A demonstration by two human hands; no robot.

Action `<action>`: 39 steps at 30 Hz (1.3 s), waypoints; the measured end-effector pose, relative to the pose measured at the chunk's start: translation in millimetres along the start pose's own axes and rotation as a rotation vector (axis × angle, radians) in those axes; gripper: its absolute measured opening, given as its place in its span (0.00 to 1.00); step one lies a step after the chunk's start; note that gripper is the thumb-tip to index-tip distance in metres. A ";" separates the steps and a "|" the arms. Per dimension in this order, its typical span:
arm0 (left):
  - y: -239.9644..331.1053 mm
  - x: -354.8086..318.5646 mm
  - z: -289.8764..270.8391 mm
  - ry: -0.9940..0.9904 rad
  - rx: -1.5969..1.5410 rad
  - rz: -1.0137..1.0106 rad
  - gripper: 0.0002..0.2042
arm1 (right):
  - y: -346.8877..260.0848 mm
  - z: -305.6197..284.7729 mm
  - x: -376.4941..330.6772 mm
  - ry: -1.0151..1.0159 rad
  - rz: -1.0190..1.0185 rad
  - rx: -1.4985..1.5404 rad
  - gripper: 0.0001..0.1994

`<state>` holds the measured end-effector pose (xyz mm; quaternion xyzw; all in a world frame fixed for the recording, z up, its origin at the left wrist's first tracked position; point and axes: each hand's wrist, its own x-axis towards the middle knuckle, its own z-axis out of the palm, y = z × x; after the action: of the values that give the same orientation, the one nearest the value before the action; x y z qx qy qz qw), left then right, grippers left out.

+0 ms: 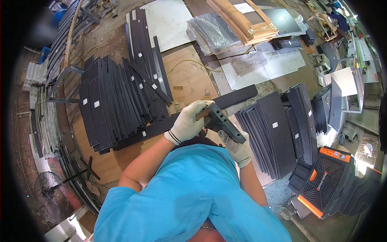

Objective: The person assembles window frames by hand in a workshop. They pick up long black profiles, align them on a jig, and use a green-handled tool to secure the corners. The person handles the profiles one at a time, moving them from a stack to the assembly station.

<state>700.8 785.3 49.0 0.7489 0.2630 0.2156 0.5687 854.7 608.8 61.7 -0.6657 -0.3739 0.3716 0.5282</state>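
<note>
In front of my chest I hold a dark grey metal bracket (221, 121) with several round holes along its face. It tilts, with its upper end to the left and its lower end to the right. My left hand (190, 121), in a white knit glove, is closed round the upper end. Closed on the lower right end is my right hand (237, 148), whose glove is smudged grey at the fingertips. Below the bracket lies a long dark panel (238, 98), running from lower left to upper right and partly hidden by my hands.
Stacked dark panels with small white labels stand at left (111, 101) and right (270, 129). Long dark strips (147, 52) lie farther off. Wrapped boards (242, 24) are piled at the back. A black-and-orange case (326, 181) sits lower right, a fan (50, 193) lower left.
</note>
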 end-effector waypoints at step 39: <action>-92.5 15.3 29.3 -0.036 0.060 -0.217 0.23 | 106.2 12.3 21.4 -0.079 0.190 -0.102 0.18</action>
<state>717.0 793.3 -47.5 0.7367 0.3383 0.1313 0.5707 864.4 615.8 -46.7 -0.7089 -0.3483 0.4263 0.4408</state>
